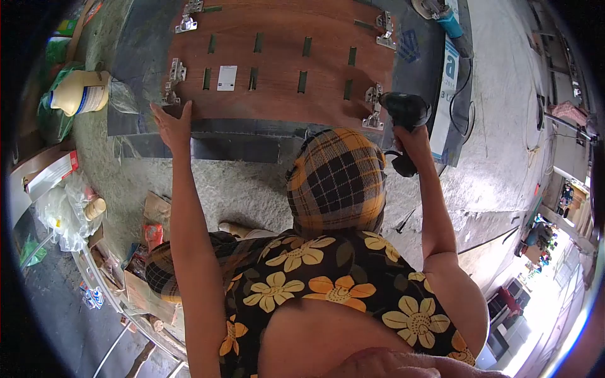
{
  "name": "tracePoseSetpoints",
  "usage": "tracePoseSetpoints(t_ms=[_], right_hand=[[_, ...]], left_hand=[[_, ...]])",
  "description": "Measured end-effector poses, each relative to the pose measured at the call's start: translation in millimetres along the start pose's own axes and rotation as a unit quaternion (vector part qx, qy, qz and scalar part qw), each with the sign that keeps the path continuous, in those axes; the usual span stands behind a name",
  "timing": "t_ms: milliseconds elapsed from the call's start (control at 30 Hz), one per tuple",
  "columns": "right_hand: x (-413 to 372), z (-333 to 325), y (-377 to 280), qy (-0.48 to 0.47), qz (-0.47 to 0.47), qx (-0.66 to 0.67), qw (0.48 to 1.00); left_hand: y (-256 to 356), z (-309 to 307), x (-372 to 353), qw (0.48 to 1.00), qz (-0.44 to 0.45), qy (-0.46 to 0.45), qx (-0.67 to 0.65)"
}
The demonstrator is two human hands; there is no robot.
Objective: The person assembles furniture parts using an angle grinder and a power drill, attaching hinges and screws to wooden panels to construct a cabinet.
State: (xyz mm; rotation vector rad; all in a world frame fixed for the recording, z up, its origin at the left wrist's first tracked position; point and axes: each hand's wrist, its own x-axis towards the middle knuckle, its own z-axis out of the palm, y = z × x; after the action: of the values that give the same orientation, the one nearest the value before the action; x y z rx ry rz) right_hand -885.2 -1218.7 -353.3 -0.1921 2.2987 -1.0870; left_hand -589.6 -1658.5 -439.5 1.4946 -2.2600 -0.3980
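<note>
A reddish-brown wooden panel [277, 101] with rows of slots lies flat, metal hinges fixed along both side edges. My right hand [413, 142] grips the handle of a black cordless drill [406, 108]. The drill's nose points left at the lower right hinge [374, 107]; whether the bit touches a screw is too small to tell. At the panel's near left corner, my left hand [172, 128] is open, thumb and fingers spread, close beside the lower left hinge [174, 82]. A small white label [227, 78] sits on the panel.
Under the panel is a dark grey board [236, 146]. A blue power tool [449, 24] with a cable lies at the far right, near a white lettered sheet [447, 94]. To the left stand a cream jug [82, 92] and plastic bags [66, 214]. My plaid-covered knee [337, 179] is close in front.
</note>
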Motion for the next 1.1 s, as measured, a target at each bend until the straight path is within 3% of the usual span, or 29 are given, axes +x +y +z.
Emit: tracePoseSetpoints(t_ms=[467, 600, 700, 767, 867, 967, 1100], right_hand=[[0.9, -0.8, -10.4, -0.006, -0.006, -0.055, 0.998], [-6.6, -8.4, -22.8, -0.029, -0.042, 0.013, 0.999], [-15.9, -7.5, -66.6, -0.033, -0.057, 0.025, 0.998], [-14.0, -1.8, -94.9, -0.02, -0.117, 0.015, 0.993], [-17.8, 22.6, -162.1, -0.072, -0.187, -0.03, 0.979], [-9.9, 60.5, -211.8, -0.204, -0.207, -0.03, 0.957], [-5.2, 122.7, -270.6, -0.277, -0.316, -0.181, 0.889]], left_hand=[[0.4, 2.4, -0.2, 1.0, 0.011, 0.009, 0.016], [1.1, -0.1, -1.1, 1.0, 0.004, 0.008, 0.001], [-1.8, 5.2, -1.8, 0.999, 0.0, 0.025, 0.021], [-4.3, 9.1, -0.8, 0.997, 0.033, 0.065, 0.03], [2.7, 7.1, -2.9, 0.997, 0.008, 0.075, 0.004], [6.2, 3.6, -5.8, 0.995, -0.036, 0.064, -0.065], [-6.3, 11.4, -3.9, 0.989, -0.029, 0.08, -0.124]])
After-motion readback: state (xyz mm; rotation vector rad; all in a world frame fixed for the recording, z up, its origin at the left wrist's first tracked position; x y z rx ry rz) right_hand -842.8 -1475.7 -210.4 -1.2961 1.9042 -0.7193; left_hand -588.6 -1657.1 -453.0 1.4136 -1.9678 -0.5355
